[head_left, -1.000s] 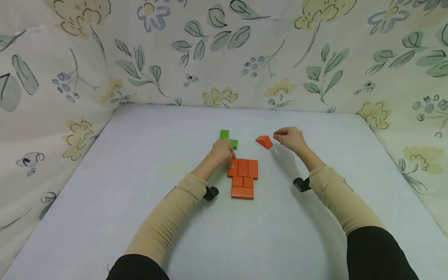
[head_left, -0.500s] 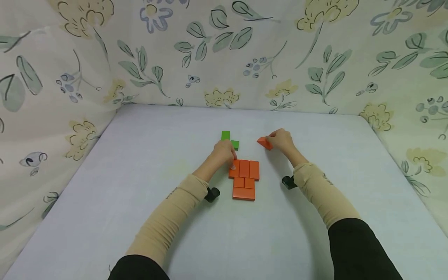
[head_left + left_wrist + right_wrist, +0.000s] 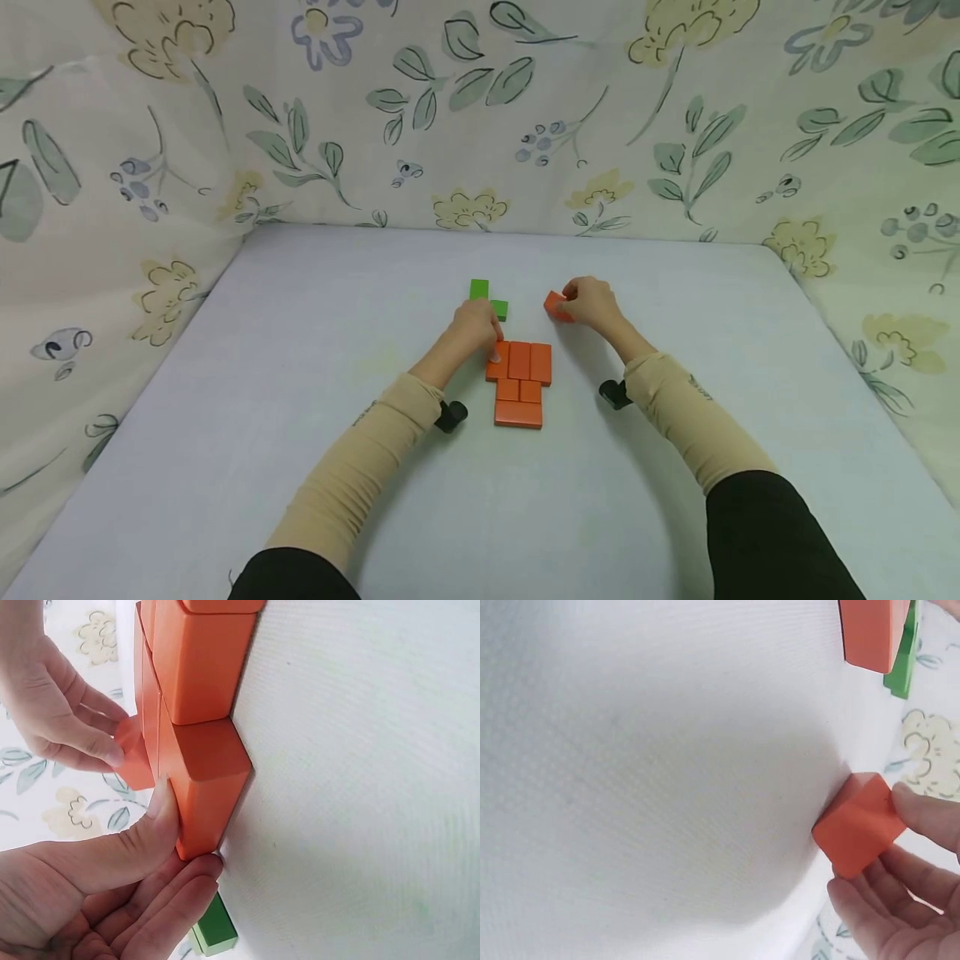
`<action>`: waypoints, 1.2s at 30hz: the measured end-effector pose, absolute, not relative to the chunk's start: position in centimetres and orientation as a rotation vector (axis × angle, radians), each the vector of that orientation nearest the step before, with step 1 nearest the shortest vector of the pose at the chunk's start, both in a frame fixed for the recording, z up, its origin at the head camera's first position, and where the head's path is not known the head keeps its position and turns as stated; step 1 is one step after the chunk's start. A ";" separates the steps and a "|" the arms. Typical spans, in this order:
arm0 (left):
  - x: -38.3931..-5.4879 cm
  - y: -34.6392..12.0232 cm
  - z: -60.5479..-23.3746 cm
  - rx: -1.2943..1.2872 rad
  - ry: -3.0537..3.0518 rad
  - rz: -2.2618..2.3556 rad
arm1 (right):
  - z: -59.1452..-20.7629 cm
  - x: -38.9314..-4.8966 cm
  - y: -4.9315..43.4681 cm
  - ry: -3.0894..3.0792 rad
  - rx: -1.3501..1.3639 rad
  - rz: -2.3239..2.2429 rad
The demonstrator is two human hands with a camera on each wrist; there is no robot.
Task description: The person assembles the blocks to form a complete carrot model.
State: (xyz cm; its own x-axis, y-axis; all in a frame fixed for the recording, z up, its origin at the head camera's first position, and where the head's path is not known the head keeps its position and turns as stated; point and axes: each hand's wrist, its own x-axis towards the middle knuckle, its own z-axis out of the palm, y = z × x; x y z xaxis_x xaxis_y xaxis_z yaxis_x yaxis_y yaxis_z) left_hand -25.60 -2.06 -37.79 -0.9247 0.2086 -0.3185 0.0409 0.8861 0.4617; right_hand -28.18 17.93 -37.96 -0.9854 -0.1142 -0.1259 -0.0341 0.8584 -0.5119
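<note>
My left hand [image 3: 474, 323] pinches the leftmost upright orange block [image 3: 498, 367] of a flat arrangement of orange blocks. In the left wrist view, the thumb lies on that block's top and the fingers touch its far end. Off to the right, my right hand [image 3: 594, 302] grips a loose orange triangular block [image 3: 555, 307] between thumb and fingers. The right wrist view shows this triangular block [image 3: 861, 829] tilted, close to the white surface; whether it touches cannot be told. Two small green blocks, one upright [image 3: 479, 288] and one lower [image 3: 501, 311], lie just beyond my left hand, partly covered by it.
Below the row of three orange blocks [image 3: 519, 362] sit two small orange blocks [image 3: 519, 390] and one wide orange block [image 3: 518, 413]. All lie on a white table [image 3: 300, 375]. Floral cloth [image 3: 480, 125] hangs behind and at both sides.
My right hand moved left, took hold of the triangular block and turned it slightly, shifting it a little left. My left hand stayed on its block.
</note>
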 end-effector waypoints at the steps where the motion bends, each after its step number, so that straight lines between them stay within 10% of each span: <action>1: -25.6 -2.1 -37.8 0.186 2.693 0.646 | -37.9 -28.2 17.9 2.873 -0.110 -0.791; 36: -25.1 -2.6 -37.9 0.168 2.674 0.716 | -35.8 -18.4 16.2 2.896 -0.688 -0.902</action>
